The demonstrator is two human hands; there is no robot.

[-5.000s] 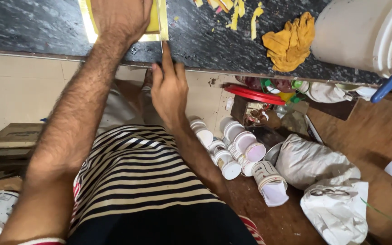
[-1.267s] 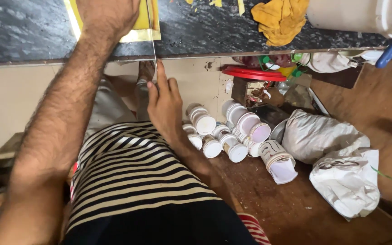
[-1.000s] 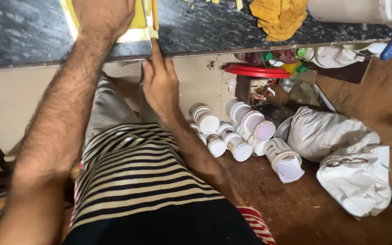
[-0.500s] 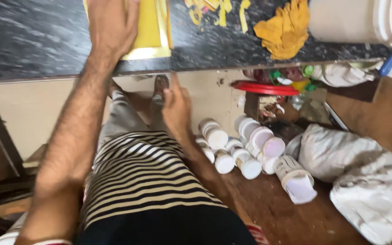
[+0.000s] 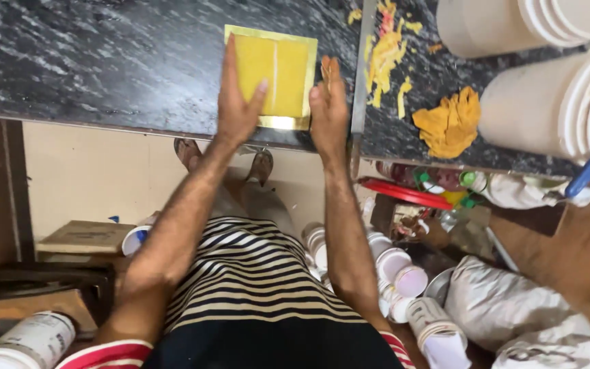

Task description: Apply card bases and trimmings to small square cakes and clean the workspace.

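A flat yellow square sheet (image 5: 283, 75) with a shiny gold border lies near the front edge of a dark speckled stone counter (image 5: 97, 61). My left hand (image 5: 238, 102) rests palm down on the sheet's left half, fingers together. At the sheet's right edge my right hand (image 5: 328, 106) lies flat, fingers extended and touching the border. A thin metal strip (image 5: 359, 82) runs from the counter's front edge toward its back, just right of my right hand.
Yellow scraps (image 5: 387, 51) and a crumpled yellow cloth (image 5: 451, 123) lie on the counter's right part, beside large white buckets (image 5: 548, 82). Below, several white cups (image 5: 397, 273), white sacks (image 5: 507, 311), a red lid (image 5: 404, 193) and a white container (image 5: 22, 342) crowd the floor.
My right hand rose from below the counter edge onto the counter beside the sheet. The left hand stays on the sheet. The view swung right.
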